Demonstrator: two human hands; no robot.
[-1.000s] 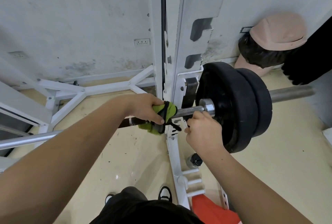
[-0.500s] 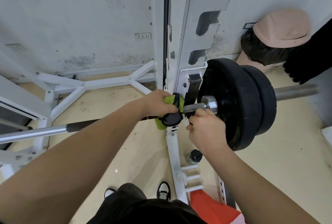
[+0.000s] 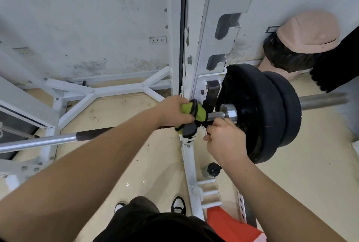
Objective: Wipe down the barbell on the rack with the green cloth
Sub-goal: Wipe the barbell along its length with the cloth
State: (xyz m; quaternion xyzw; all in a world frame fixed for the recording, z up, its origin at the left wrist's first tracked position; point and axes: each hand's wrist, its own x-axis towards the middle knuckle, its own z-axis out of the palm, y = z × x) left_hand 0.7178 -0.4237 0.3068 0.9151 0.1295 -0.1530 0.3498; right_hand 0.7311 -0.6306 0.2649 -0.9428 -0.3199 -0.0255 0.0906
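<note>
A steel barbell [image 3: 38,141] lies across the white rack [image 3: 196,51], with two black plates [image 3: 260,113] on its right end. My left hand [image 3: 174,110] is wrapped around the shaft with the green cloth [image 3: 194,112], black-trimmed, pressed against the rack upright. My right hand [image 3: 225,137] grips the shaft just right of the cloth, next to the chrome collar [image 3: 230,112]. The part of the bar under both hands is hidden.
The rack's white base frame [image 3: 93,94] spreads over the beige floor on the left. A dark-capped bottle [image 3: 210,170] stands by the rack's foot pegs. A pink-lidded bin with a black bag [image 3: 297,47] sits by the wall at right. My shoes [image 3: 177,205] are below.
My left hand slid the green cloth rightward along the bar, up to the rack upright. My right hand kept its grip near the collar.
</note>
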